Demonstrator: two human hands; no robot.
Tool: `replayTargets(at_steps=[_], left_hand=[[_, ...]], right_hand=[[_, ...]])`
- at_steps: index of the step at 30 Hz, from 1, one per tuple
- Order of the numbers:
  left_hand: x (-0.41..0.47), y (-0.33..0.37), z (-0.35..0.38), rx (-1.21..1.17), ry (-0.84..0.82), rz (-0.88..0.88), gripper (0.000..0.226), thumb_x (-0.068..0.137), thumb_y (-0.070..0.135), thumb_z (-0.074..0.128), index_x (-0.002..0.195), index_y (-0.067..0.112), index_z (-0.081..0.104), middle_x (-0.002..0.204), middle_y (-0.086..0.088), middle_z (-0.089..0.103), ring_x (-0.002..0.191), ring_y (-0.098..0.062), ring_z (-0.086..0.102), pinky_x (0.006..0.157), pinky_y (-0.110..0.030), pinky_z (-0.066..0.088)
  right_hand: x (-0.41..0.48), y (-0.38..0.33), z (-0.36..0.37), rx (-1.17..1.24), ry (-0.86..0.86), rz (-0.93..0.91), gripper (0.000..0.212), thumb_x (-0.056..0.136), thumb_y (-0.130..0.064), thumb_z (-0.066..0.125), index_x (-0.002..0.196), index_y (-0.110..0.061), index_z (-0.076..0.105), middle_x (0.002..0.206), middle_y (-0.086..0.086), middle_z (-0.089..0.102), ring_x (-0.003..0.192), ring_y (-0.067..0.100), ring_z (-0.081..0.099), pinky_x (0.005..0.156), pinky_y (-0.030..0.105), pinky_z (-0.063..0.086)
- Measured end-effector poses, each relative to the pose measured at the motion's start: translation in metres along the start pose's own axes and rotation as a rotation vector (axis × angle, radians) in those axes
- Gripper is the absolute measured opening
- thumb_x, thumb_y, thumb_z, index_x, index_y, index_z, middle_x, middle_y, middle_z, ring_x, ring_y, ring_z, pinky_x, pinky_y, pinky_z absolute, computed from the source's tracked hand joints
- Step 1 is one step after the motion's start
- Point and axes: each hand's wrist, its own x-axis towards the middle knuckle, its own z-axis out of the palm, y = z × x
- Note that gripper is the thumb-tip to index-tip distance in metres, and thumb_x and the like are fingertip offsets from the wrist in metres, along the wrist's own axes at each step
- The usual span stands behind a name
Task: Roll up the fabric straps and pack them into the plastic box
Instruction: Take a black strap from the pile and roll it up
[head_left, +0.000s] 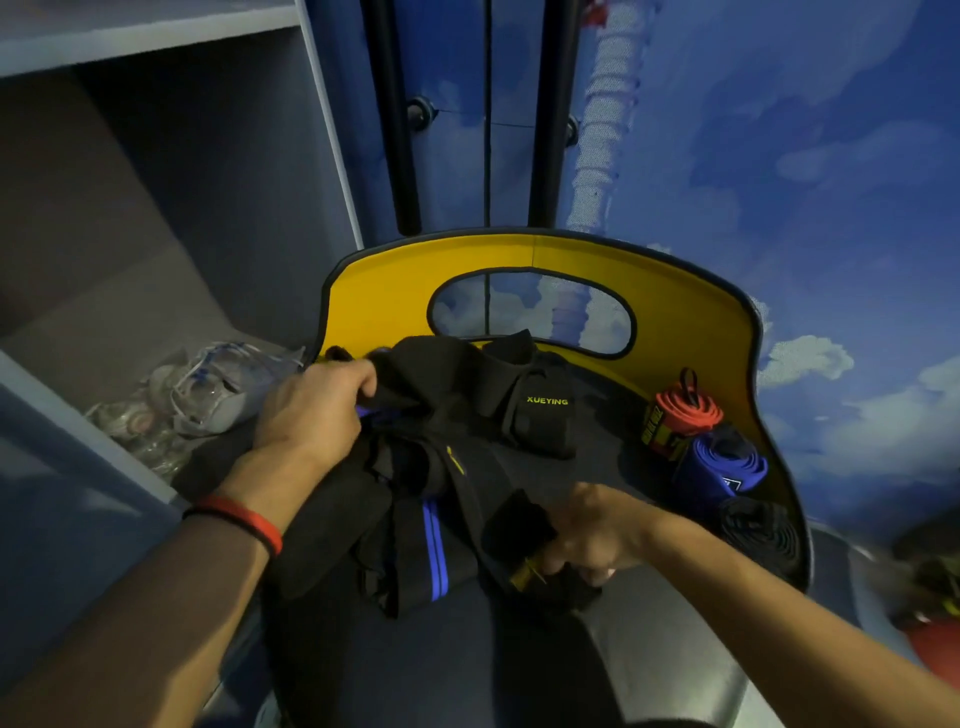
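Right hand (597, 535) pinching curled strap (519, 530) (matte black), left hand (317, 410) gripping fabric (421, 384)

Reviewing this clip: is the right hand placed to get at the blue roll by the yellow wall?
Probably yes: the blue roll lies uncovered just beyond the right hand, though that hand is pinching a black strap.

Crumpled plastic bags (208, 397) are lying on a grey shelf (104, 332) just left of the left hand (317, 410); a cloud-painted wall (779, 182) is rising well beyond it.
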Motion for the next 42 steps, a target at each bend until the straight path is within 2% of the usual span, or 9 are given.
replayTargets(at_steps=[5, 10, 16, 20, 25, 29, 33, 37, 42], left_hand=[[-0.016, 0.011, 0.011, -0.052, -0.223, 0.221, 0.015, 0.078, 0.024, 0.075, 0.074, 0.031, 0.061, 0.116, 0.014, 0.051, 0.114, -0.014, 0.053, 0.093, -0.033, 0.047], [-0.033, 0.042, 0.028, 0.052, -0.314, 0.420, 0.067, 0.074, 0.056, 0.079, 0.130, 0.040, 0.046, 0.146, 0.014, 0.030, 0.148, -0.015, 0.022, 0.125, -0.056, 0.010], [-0.042, 0.062, 0.042, 0.092, -0.168, 0.305, 0.061, 0.091, 0.053, 0.067, 0.147, 0.039, 0.045, 0.126, 0.011, 0.048, 0.133, -0.014, 0.040, 0.125, -0.053, 0.008], [-0.045, 0.064, 0.048, -0.036, -0.214, 0.314, 0.048, 0.094, 0.038, 0.069, 0.141, 0.036, 0.057, 0.119, 0.012, 0.046, 0.123, -0.011, 0.044, 0.119, -0.039, 0.028], [-0.058, 0.060, 0.049, -0.215, -0.271, 0.375, 0.038, 0.089, 0.017, 0.075, 0.115, 0.034, 0.053, 0.115, 0.013, 0.040, 0.108, -0.009, 0.048, 0.077, -0.024, 0.046], [-0.064, 0.049, 0.053, -0.218, -0.212, 0.321, 0.044, 0.085, 0.008, 0.074, 0.092, 0.030, 0.037, 0.108, 0.011, 0.032, 0.089, -0.009, 0.047, 0.058, -0.016, 0.027], [-0.057, 0.033, 0.055, -0.231, -0.115, 0.200, 0.049, 0.080, 0.000, 0.072, 0.092, 0.029, 0.036, 0.108, 0.009, 0.033, 0.089, -0.016, 0.051, 0.061, -0.027, 0.038], [-0.041, 0.018, 0.053, -0.327, -0.098, 0.077, 0.056, 0.082, -0.001, 0.075, 0.122, 0.031, 0.054, 0.128, 0.009, 0.048, 0.112, -0.020, 0.059, 0.087, -0.043, 0.057], [-0.022, 0.009, 0.043, -0.232, -0.008, 0.059, 0.049, 0.091, 0.000, 0.066, 0.132, 0.026, 0.063, 0.131, 0.002, 0.060, 0.121, -0.025, 0.055, 0.092, -0.043, 0.053]], right_hand=[[-0.001, 0.004, -0.004, 0.136, -0.069, 0.123, 0.032, 0.087, -0.028, 0.069, 0.111, -0.006, 0.070, 0.103, 0.015, 0.073, 0.079, 0.018, 0.068, 0.075, 0.030, 0.060], [-0.003, -0.011, -0.012, 0.173, -0.111, 0.059, 0.033, 0.093, -0.029, 0.063, 0.119, -0.008, 0.069, 0.093, 0.000, 0.065, 0.090, 0.016, 0.066, 0.091, 0.034, 0.056], [0.007, -0.018, -0.017, 0.094, -0.185, 0.064, 0.037, 0.095, -0.039, 0.057, 0.119, -0.014, 0.070, 0.120, 0.001, 0.068, 0.110, 0.020, 0.068, 0.097, 0.036, 0.049], [0.024, -0.018, -0.010, -0.093, 0.351, 0.084, 0.056, 0.085, -0.065, 0.064, 0.121, -0.022, 0.062, 0.113, 0.004, 0.067, 0.103, 0.024, 0.067, 0.090, 0.041, 0.057], [0.032, -0.033, 0.012, 0.347, 0.226, -0.106, 0.090, 0.089, -0.046, 0.073, 0.159, -0.024, 0.021, 0.158, 0.006, 0.039, 0.143, 0.023, 0.041, 0.105, 0.026, 0.035], [0.044, -0.042, 0.010, 0.600, 0.306, -0.122, 0.073, 0.083, -0.027, 0.083, 0.146, -0.020, 0.047, 0.143, 0.002, 0.052, 0.128, 0.015, 0.050, 0.096, 0.021, 0.040], [0.032, -0.046, -0.008, 0.813, 0.318, -0.173, 0.046, 0.087, -0.013, 0.077, 0.132, -0.015, 0.064, 0.124, 0.000, 0.057, 0.094, 0.003, 0.052, 0.063, -0.001, 0.043], [0.003, -0.031, -0.028, 1.064, 0.308, -0.259, 0.045, 0.076, -0.011, 0.083, 0.119, -0.017, 0.072, 0.116, 0.010, 0.073, 0.113, 0.026, 0.068, 0.107, 0.038, 0.050], [-0.046, -0.012, -0.049, 1.343, 0.252, -0.464, 0.044, 0.090, 0.001, 0.060, 0.133, -0.007, 0.063, 0.124, 0.019, 0.070, 0.115, 0.030, 0.068, 0.099, 0.039, 0.055]])
